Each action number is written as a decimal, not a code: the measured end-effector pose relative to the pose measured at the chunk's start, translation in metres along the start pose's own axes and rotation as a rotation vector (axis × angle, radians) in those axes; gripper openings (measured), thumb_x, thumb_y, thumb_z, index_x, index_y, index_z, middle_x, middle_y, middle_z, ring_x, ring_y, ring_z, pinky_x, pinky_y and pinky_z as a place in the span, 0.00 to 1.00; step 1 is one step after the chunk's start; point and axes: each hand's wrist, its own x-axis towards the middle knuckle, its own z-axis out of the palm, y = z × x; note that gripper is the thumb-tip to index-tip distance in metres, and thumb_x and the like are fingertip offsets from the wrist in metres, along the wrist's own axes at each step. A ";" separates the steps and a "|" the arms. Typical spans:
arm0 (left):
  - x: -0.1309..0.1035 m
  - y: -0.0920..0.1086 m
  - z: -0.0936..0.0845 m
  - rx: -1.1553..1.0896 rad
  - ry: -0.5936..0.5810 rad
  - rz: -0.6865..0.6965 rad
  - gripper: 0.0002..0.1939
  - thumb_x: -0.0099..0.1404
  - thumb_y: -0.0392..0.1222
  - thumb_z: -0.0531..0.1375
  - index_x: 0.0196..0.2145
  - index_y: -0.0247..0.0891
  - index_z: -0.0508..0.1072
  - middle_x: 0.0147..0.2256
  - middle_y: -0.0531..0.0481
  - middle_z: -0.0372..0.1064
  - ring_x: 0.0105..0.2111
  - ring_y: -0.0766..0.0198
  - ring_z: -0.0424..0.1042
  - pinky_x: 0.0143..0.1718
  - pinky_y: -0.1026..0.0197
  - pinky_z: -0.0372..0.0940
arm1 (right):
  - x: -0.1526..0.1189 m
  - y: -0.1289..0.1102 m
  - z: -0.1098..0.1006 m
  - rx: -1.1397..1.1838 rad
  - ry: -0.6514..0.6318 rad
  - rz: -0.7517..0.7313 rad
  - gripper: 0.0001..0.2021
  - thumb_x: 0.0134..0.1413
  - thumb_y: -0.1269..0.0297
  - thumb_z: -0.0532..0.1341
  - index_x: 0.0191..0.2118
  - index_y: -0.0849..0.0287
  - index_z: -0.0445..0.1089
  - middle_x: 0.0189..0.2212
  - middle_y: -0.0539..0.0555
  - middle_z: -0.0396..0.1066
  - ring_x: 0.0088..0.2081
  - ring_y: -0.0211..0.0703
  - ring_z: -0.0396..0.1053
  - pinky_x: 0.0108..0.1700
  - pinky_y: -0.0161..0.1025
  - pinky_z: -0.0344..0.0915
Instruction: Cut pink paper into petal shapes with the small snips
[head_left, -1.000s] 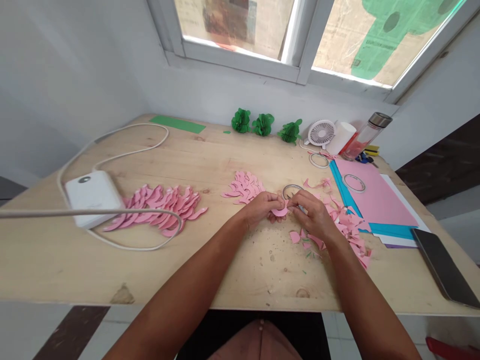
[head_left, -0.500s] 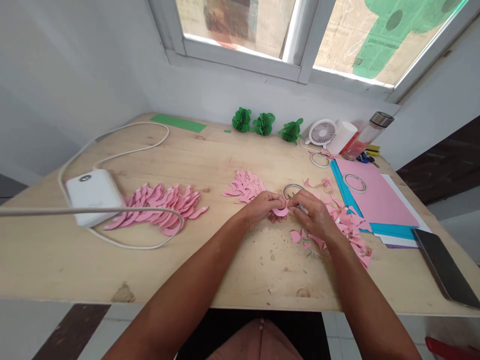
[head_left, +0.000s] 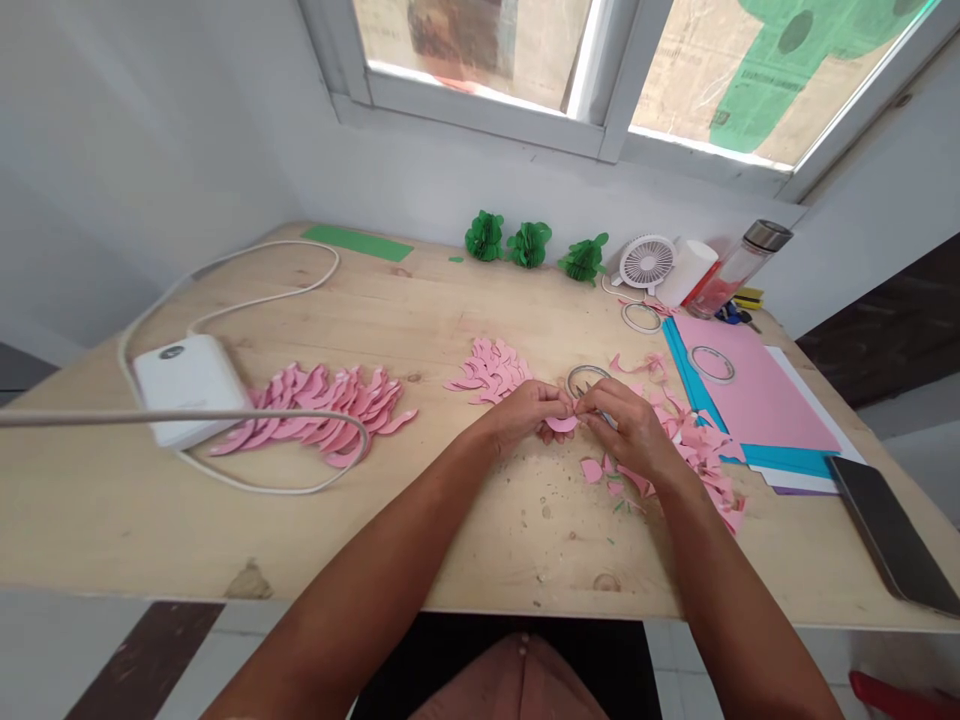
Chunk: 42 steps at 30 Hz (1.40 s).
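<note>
A small curved piece of pink paper (head_left: 561, 424) is pinched between my two hands above the table. My left hand (head_left: 529, 412) is closed on its left side. My right hand (head_left: 621, 420) has thumb and fingertips pressed together at its right end; what lies under those fingers is partly hidden. Just behind my hands a grey tape ring (head_left: 587, 380) lies partly covered by my right hand. A pile of wavy pink paper pieces (head_left: 493, 370) sits behind my left hand. Pink paper scraps (head_left: 701, 455) spread beside and under my right forearm.
A larger row of pink strips (head_left: 322, 410) lies left, by a white power bank (head_left: 191, 390) with a looping cable. Green paper flowers (head_left: 528, 245), a small fan (head_left: 647, 263) and a bottle (head_left: 739, 268) stand behind. Coloured sheets (head_left: 765, 390) and a phone (head_left: 892, 530) lie right.
My hands keep hold of the pink paper in nearly the same place. The view has shifted very slightly; nothing else has visibly moved.
</note>
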 end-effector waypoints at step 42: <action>0.000 0.000 -0.002 -0.034 -0.006 -0.005 0.06 0.53 0.39 0.58 0.23 0.32 0.69 0.20 0.48 0.69 0.19 0.69 0.66 0.19 0.68 0.56 | -0.001 0.000 0.002 -0.045 -0.002 0.020 0.05 0.58 0.67 0.53 0.32 0.57 0.64 0.29 0.54 0.65 0.33 0.42 0.62 0.34 0.39 0.58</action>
